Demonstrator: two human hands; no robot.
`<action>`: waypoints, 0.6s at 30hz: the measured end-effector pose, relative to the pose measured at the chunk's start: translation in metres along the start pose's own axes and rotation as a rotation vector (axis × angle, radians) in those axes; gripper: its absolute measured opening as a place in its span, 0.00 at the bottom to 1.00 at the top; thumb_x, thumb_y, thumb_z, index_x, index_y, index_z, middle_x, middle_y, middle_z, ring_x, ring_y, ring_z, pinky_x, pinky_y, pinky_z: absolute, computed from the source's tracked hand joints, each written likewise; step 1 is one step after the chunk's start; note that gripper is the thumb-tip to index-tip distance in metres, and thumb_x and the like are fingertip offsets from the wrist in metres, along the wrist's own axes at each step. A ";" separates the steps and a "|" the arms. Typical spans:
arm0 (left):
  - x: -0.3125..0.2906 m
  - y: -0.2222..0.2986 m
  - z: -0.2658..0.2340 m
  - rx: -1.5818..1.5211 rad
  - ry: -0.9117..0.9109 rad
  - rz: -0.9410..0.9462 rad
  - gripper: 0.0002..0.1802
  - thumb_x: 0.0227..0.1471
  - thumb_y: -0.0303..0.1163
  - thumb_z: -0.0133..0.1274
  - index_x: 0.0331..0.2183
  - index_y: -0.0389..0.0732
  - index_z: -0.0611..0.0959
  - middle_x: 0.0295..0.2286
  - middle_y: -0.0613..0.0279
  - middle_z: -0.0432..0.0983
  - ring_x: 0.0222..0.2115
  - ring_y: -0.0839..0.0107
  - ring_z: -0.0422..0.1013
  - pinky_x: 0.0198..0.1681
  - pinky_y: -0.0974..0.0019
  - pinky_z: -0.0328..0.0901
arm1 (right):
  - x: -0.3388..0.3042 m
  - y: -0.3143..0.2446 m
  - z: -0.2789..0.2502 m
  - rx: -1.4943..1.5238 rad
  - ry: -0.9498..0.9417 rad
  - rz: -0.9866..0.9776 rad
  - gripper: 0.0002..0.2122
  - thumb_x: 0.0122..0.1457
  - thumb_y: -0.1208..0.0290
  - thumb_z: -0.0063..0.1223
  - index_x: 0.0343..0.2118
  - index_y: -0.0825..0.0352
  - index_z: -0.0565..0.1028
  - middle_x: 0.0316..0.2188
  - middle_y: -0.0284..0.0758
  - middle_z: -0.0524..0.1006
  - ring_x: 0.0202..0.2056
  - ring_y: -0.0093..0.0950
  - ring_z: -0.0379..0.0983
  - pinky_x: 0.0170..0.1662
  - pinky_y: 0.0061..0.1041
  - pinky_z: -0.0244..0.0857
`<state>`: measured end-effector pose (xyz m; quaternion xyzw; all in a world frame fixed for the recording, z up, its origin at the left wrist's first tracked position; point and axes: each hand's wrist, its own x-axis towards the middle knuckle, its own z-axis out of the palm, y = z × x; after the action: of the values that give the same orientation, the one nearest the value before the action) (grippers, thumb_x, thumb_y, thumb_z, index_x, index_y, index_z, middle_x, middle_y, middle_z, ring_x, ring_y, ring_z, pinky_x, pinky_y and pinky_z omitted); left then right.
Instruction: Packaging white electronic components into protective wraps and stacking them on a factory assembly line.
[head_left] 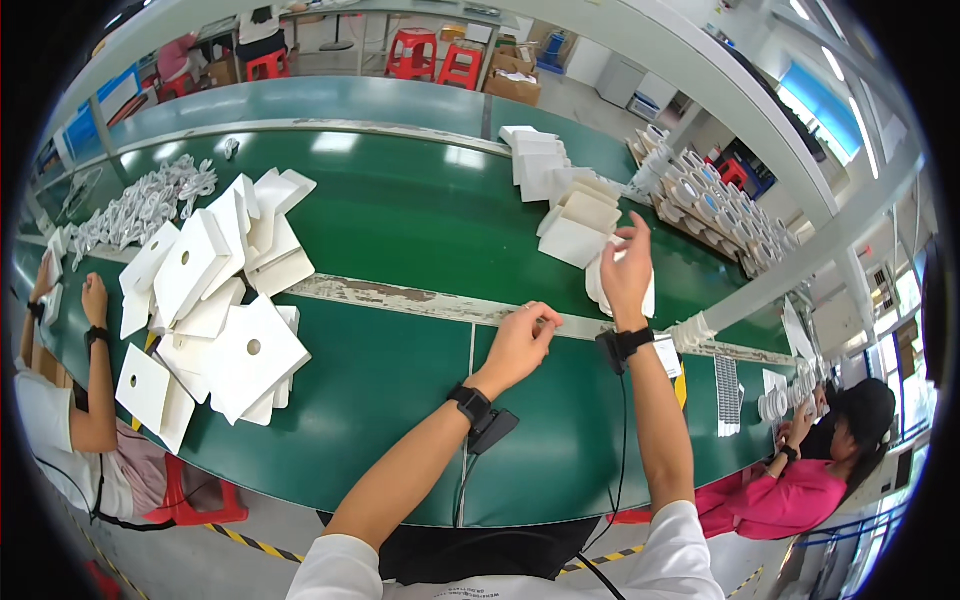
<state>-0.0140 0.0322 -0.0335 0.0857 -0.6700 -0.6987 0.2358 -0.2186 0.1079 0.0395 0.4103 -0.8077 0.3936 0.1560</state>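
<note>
My left hand [520, 345] hovers near the belt's front rail, its fingers curled in with nothing visible in them. Farther right and forward, my right hand [628, 272] is over a white flat box [595, 290] at the near end of a row. Its fingers are apart; whether they touch the box I cannot tell. Beyond it, several white flat boxes [570, 240] lean and overlap on the green belt [400, 215]. To my left, a loose pile of white flat boxes [255, 350], some with a round hole, lies across the rail and work surface.
White coiled cables [150, 205] lie heaped at the far left. A rack of white round items [715, 200] stands at the right, behind a slanting white post [790, 270]. Co-workers sit at both sides, one in pink [785, 490]. A metal rail [400, 298] borders the belt.
</note>
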 end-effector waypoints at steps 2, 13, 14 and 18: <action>0.002 -0.003 0.001 0.026 0.028 0.034 0.05 0.64 0.25 0.49 0.38 0.34 0.79 0.29 0.64 0.74 0.21 0.78 0.71 0.20 0.72 0.66 | -0.005 0.003 0.006 -0.297 0.173 -0.037 0.36 0.54 0.78 0.60 0.65 0.73 0.56 0.51 0.49 0.75 0.36 0.33 0.79 0.35 0.29 0.76; 0.013 -0.013 -0.008 0.112 0.062 0.057 0.03 0.63 0.23 0.50 0.37 0.34 0.77 0.35 0.60 0.71 0.25 0.76 0.74 0.20 0.74 0.67 | 0.040 0.053 0.029 0.371 -0.193 0.525 0.29 0.55 0.80 0.55 0.61 0.75 0.62 0.48 0.44 0.76 0.34 0.31 0.79 0.28 0.27 0.75; 0.022 -0.016 -0.008 0.062 0.131 0.086 0.06 0.61 0.24 0.53 0.41 0.35 0.77 0.39 0.58 0.71 0.29 0.73 0.74 0.25 0.71 0.70 | 0.048 0.064 0.019 0.308 -0.132 0.512 0.27 0.56 0.80 0.55 0.60 0.76 0.63 0.48 0.44 0.76 0.34 0.31 0.79 0.30 0.28 0.76; 0.076 -0.022 -0.015 0.103 0.341 0.221 0.26 0.53 0.27 0.62 0.53 0.37 0.72 0.50 0.53 0.68 0.44 0.62 0.73 0.43 0.62 0.72 | 0.110 0.134 -0.003 0.440 -0.190 0.598 0.21 0.60 0.78 0.51 0.57 0.74 0.67 0.51 0.46 0.76 0.40 0.31 0.80 0.41 0.29 0.77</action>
<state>-0.0789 -0.0156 -0.0411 0.1410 -0.6605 -0.6087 0.4163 -0.3917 0.0987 0.0363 0.2147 -0.7989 0.5459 -0.1331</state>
